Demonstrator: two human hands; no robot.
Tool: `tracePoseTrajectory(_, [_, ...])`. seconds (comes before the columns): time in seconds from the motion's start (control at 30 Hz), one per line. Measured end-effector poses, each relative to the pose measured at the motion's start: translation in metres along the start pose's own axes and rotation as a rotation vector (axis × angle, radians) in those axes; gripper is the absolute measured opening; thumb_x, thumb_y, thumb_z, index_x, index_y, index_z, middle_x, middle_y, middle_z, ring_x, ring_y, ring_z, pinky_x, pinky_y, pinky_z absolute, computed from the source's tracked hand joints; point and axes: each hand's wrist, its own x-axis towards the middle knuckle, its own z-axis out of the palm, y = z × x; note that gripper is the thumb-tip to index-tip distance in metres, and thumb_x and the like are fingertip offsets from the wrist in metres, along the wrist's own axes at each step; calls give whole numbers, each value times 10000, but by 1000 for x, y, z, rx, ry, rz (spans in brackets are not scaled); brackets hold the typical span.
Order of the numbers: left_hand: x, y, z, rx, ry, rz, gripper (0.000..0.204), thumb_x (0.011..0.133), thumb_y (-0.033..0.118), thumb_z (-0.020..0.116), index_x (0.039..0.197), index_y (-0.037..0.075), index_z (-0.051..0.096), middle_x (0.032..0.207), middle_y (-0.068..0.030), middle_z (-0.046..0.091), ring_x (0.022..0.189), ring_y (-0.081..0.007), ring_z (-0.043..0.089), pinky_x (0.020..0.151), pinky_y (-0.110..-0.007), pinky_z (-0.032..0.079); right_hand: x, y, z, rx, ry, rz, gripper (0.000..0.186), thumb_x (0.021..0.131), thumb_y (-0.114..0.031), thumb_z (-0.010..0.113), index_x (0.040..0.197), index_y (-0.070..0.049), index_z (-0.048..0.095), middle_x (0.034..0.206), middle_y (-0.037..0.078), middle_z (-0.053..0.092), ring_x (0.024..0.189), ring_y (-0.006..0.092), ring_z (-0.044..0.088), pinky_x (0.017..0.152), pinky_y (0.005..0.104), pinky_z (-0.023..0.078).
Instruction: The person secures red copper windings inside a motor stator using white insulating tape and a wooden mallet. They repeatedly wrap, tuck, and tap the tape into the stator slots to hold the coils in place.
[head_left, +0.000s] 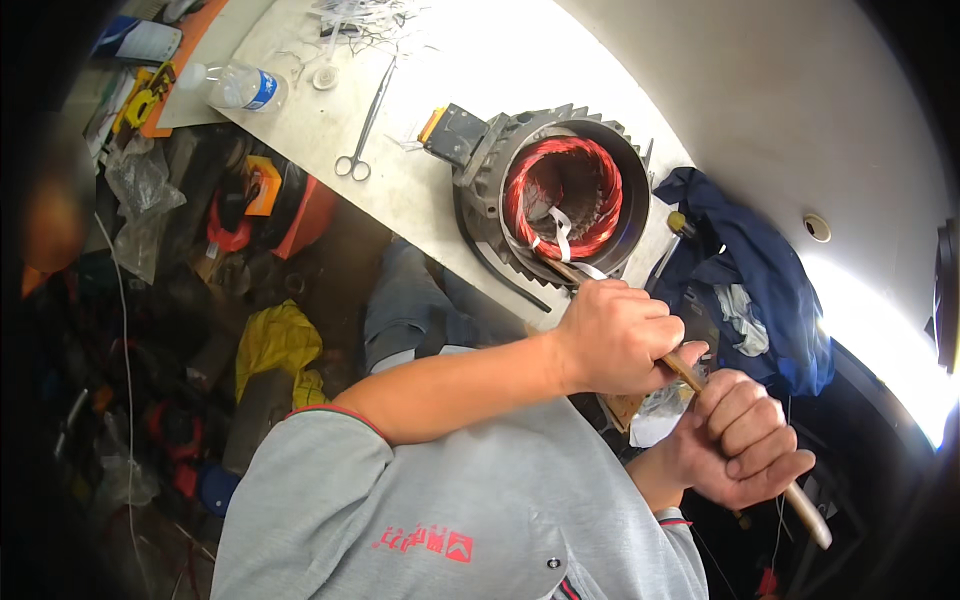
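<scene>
Both my hands are wrapped round one long wooden stick (806, 512). My left hand (620, 338) grips it nearer the motor, and my right hand (742, 440) holds it farther down, by its free end. The stick's upper end reaches the rim of a grey finned motor housing (485, 185), right by the red wire winding (522, 195) inside. A white strip (562, 235) loops out over the winding's edge, close to the stick. Where exactly the tip presses is hard to make out. The housing lies with its round opening toward me.
On the white table (330, 110) are scissors (368, 125), a clear bottle (245, 87), a small white roll (325, 77) and a heap of scraps (365, 15). Dark blue cloth (770, 270) and a screwdriver (680, 222) lie right. Yellow cloth (280, 345) and clutter sit below left.
</scene>
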Motion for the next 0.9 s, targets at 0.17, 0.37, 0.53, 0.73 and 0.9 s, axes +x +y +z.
tracePoseTrajectory(0.17, [6,-4,-12,-39,-162,-49,427,757,250,808,536,118,467,518,-23,500,427,-224,504,420,-355,384,6,4,9,0,-9,-11,517,1036,-310,326,557,-126,390,496,25,384,374,149,310,399,304,340])
tracePoseTrajectory(0.37, [10,15,19,-50,89,-77,324,769,219,802,643,106,526,611,-42,551,542,-243,557,519,-364,434,65,-12,-28,149,-553,127,532,1013,-317,494,524,-109,462,453,-8,444,330,127,382,365,263,375])
tracePoseTrajectory(0.53, [8,4,25,-40,173,-10,392,757,206,810,580,111,473,547,-33,491,470,-232,505,464,-348,402,44,2,-25,77,-472,69,552,1028,-346,506,532,-106,463,456,-9,442,336,118,382,367,264,369])
tracePoseTrajectory(0.73, [14,-4,20,-117,41,-26,424,788,181,752,505,122,441,460,-55,455,390,-248,489,370,-371,375,22,7,-6,-6,-66,-29,569,1082,-366,300,566,-137,372,495,-2,362,384,115,288,381,285,313])
tracePoseTrajectory(0.9, [20,11,25,-39,164,-75,385,769,234,807,584,111,493,541,-46,509,466,-245,525,445,-368,392,75,-3,-37,186,-507,154,528,1066,-288,361,567,-124,410,484,-14,400,353,103,331,358,263,354])
